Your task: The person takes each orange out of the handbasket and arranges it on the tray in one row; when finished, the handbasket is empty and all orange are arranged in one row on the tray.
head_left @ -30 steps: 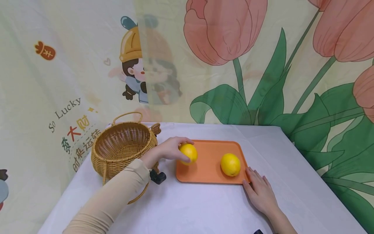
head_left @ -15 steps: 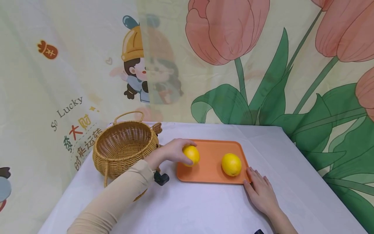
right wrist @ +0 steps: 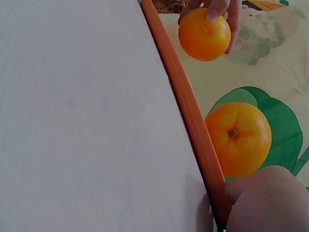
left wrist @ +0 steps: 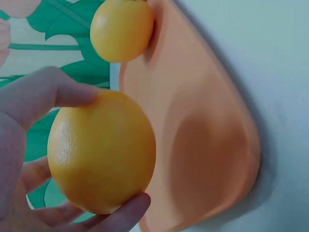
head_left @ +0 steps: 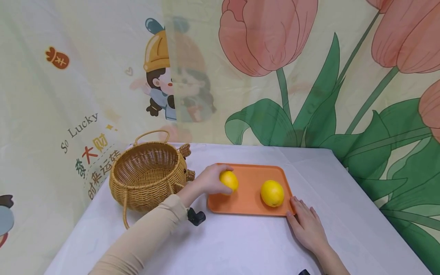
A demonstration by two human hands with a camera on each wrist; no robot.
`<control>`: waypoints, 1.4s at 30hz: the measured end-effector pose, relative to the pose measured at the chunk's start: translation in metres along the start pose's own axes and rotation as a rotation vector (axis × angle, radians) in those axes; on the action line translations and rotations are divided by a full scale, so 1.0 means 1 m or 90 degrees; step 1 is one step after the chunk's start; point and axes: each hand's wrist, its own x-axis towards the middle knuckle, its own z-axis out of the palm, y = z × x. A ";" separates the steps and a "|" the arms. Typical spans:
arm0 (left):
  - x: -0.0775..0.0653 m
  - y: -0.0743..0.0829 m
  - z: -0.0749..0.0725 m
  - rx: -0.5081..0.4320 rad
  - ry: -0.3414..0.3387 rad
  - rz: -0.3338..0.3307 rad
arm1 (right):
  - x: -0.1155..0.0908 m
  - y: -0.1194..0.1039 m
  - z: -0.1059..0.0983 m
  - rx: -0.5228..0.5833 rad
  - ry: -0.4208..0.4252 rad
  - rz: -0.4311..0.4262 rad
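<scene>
My left hand (head_left: 210,180) holds a yellow lemon (left wrist: 104,152) between thumb and fingers, over the left part of the orange tray (head_left: 249,172). Below it, a dark shadow lies on the tray. A second lemon (head_left: 272,193) rests toward the tray's right end, its stem spot facing the right wrist camera. At the tray's near right corner lies my right hand (head_left: 307,228), fingers fairly straight against the right edge and thumb at the front rim (right wrist: 193,121).
A wicker basket (head_left: 146,198) with a raised handle stands left of the tray, beside my left forearm. White cloth (head_left: 240,244) covers the table. Behind hangs a curtain (head_left: 196,46) printed with tulips and cartoon figures.
My left hand has shifted slightly right with the lemon, farther from the basket. The right hand, the tray and the other lemon keep their places.
</scene>
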 end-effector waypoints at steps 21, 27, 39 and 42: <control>-0.004 -0.010 0.024 -0.023 0.014 -0.018 | 0.002 -0.003 0.001 0.001 -0.014 0.010; 0.000 -0.009 0.028 -0.017 0.016 -0.022 | 0.003 0.000 0.000 0.001 -0.018 0.007; 0.004 -0.002 0.030 -0.010 0.020 -0.037 | 0.003 0.001 0.000 0.003 -0.024 0.007; 0.002 -0.002 0.031 0.001 0.022 -0.045 | 0.002 0.001 0.001 0.005 -0.024 0.003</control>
